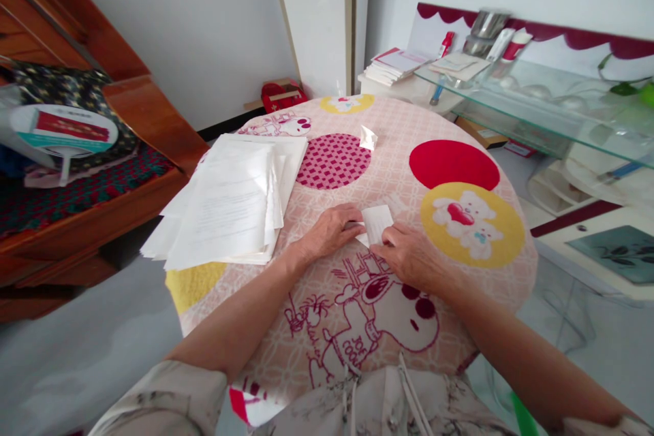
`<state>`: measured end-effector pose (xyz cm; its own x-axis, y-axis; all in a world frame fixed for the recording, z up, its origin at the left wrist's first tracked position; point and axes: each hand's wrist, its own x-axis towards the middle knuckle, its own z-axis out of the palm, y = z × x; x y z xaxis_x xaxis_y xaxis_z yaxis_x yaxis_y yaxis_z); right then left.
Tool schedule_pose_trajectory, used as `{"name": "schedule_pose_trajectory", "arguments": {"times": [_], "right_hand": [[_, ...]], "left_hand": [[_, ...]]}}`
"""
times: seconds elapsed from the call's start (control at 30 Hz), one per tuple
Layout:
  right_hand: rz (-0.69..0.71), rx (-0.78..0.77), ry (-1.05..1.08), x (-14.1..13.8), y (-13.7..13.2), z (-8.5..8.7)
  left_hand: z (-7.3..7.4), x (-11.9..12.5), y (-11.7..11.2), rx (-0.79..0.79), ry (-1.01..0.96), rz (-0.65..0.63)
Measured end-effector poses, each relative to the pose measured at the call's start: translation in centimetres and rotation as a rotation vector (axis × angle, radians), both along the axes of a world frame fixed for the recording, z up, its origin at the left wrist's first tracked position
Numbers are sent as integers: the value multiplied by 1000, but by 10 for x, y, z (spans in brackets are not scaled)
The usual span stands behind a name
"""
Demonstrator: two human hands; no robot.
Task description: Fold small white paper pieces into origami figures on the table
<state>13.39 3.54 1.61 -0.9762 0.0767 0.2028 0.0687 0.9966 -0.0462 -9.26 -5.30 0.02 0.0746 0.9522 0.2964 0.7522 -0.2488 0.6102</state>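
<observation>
A small folded piece of white paper [377, 219] lies between my two hands over the table. Its left edge is pinched by my left hand [332, 230], fingers pressed together. My right hand [409, 253] grips the lower right side of the same paper, with thumb and fingers closed. Part of the paper is hidden under the fingers. Farther back on the cloth stands a small folded white paper piece [368, 138]. To the left of my left hand is a loose stack of printed white sheets [225, 201], its edges uneven.
A patterned tablecloth [327, 313] covers the round table. On the right stands a glass-topped shelf [552, 95], with a pile of booklets [396, 65] near its left end. A wooden bench [137, 218] holding a white hand fan [64, 129] is on the left.
</observation>
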Motion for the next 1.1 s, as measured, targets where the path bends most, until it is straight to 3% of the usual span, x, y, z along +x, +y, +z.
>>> {"name": "schedule_pose_trajectory", "arguments": {"times": [0.33, 1.1], "right_hand": [[27, -46, 26, 0, 1, -3], [63, -70, 37, 0, 3, -1]], "left_hand": [[-7, 7, 4, 6, 33, 140], [-11, 11, 6, 17, 43, 161]]}}
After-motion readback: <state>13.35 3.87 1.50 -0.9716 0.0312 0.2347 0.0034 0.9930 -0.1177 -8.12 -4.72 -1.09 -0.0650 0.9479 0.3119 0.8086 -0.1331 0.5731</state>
